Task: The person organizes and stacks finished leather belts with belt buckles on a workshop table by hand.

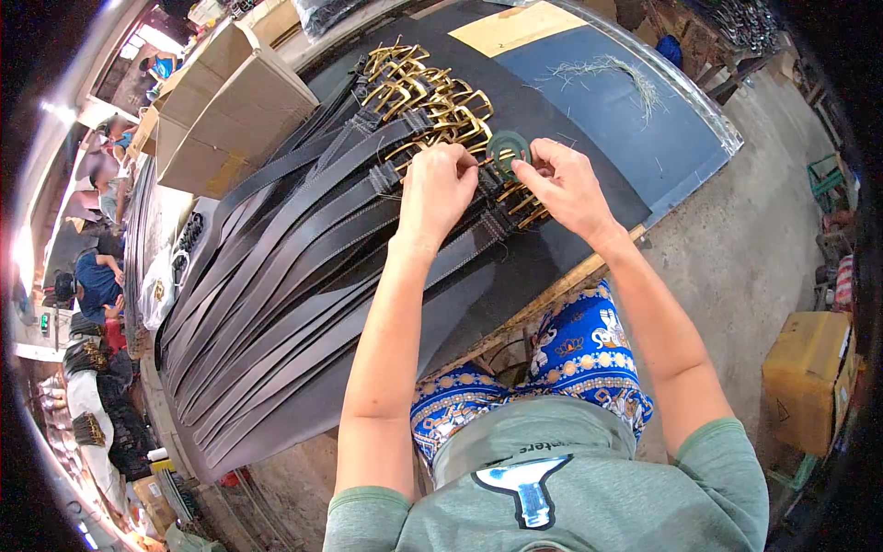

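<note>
Many black leather belts [303, 221] lie fanned out on the table, with their gold buckles [432, 87] bunched at the upper end. My left hand [437, 191] is closed in a pinch over the buckle end of the belts; whatever is between its fingertips is too small or hidden to name. Just to the right, my right hand [572, 189] grips a dark green, round, ring-like object [509, 154] between thumb and fingers. More gold buckles [524, 204] show under and beside this hand.
An open cardboard box [230, 115] stands left of the belts. Loose pale threads [612, 74] lie on the blue sheet [589, 120] at the upper right. A yellowish carton [805, 382] sits on the floor at right. Other people [97, 281] sit along the far left.
</note>
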`<state>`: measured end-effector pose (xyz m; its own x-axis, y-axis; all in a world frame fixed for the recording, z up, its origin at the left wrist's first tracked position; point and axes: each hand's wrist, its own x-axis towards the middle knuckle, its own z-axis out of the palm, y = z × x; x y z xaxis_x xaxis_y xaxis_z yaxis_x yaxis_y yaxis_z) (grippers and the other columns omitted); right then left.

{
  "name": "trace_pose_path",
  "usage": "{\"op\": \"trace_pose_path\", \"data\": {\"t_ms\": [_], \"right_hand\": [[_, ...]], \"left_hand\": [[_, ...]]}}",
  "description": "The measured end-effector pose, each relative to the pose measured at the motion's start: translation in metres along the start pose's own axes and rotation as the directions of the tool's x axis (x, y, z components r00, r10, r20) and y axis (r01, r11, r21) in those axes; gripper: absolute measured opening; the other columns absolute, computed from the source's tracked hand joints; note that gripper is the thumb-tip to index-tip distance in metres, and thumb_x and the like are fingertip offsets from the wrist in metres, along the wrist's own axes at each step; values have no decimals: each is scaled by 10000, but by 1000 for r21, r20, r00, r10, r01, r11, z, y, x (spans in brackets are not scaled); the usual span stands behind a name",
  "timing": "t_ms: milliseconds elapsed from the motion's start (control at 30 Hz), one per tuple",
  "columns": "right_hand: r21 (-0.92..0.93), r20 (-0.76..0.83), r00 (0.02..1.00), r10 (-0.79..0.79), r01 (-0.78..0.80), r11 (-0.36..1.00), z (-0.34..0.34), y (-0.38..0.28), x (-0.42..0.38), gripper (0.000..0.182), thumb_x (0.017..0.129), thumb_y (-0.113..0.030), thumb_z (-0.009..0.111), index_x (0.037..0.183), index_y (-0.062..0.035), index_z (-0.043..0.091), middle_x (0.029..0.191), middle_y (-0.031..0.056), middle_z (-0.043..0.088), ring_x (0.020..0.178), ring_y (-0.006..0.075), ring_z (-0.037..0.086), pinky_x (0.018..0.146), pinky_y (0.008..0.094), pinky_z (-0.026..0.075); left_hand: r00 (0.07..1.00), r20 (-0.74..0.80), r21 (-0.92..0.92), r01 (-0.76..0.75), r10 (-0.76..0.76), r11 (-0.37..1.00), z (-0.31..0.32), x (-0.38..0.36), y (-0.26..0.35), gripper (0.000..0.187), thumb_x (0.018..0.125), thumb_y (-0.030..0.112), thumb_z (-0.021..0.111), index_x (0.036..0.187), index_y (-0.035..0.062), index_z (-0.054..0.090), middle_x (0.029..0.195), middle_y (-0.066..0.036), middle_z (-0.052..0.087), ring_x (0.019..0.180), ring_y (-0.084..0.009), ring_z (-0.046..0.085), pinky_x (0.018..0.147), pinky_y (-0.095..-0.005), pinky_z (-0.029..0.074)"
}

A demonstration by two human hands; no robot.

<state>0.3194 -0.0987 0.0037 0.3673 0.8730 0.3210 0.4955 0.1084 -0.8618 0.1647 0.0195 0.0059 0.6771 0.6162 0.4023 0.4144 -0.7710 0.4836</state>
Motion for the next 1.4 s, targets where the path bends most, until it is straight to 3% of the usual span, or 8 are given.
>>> {"op": "trace_pose_path", "data": {"t_ms": [100,200,400,500,800,1167,1300,1400], "right_hand": [[17,2,1000,-24,24,1000,3,2,1,248,852,-142,634,737,38,508,674,133,495,602,183,505,559,336,415],[-78,31,994,-104,107,991,5,8,3,261,865,-140,635,735,39,497,690,76,469,590,120,421,522,301,342],[-136,66,989,-135,143,980,4,4,5,260,829,-143,638,721,39,487,675,110,438,598,189,429,553,332,358],[-143,93,992,-84,96,985,3,-1,6,241,823,-158,629,720,36,531,682,168,513,667,306,522,592,402,402],[-144,78,984,-160,170,975,8,8,8,226,794,-138,633,706,45,534,699,177,527,681,329,532,618,414,414],[-135,66,993,-97,105,985,7,5,7,247,823,-155,637,739,51,529,708,183,536,643,301,546,589,395,426],[-75,29,999,-42,44,996,0,-4,0,266,841,-157,639,751,54,502,682,166,519,576,246,515,541,359,403],[-78,-6,994,-105,104,992,-3,3,-8,249,837,-141,637,753,50,499,672,146,502,564,209,483,529,343,386]], "left_hand": [[997,-54,-60,50,-53,997,3,-9,6,116,775,73,674,834,-26,687,788,-161,679,685,-236,677,645,-325,530],[992,-109,-72,53,-61,996,5,-16,8,110,770,70,685,831,-21,687,783,-153,678,687,-233,677,645,-316,531],[989,-135,-89,51,-62,995,7,-19,6,103,778,80,694,828,-9,679,791,-142,672,691,-240,672,641,-319,534],[988,-140,-103,54,-68,993,8,-20,5,98,782,80,693,829,-5,677,793,-137,669,695,-241,671,640,-322,535],[982,-181,-138,36,-61,990,11,-21,7,57,752,51,663,766,-3,655,745,-138,634,685,-283,639,651,-370,503],[978,-162,-166,108,-135,980,6,-23,4,99,785,63,672,864,8,693,838,-132,688,718,-227,677,670,-311,531],[970,-213,50,130,-116,990,-5,-25,3,124,798,23,627,899,11,698,856,-135,676,775,-250,659,701,-333,526],[979,-196,70,-44,57,997,-5,-25,8,145,793,33,641,924,11,699,903,-129,663,868,-266,635,730,-357,518]]}}
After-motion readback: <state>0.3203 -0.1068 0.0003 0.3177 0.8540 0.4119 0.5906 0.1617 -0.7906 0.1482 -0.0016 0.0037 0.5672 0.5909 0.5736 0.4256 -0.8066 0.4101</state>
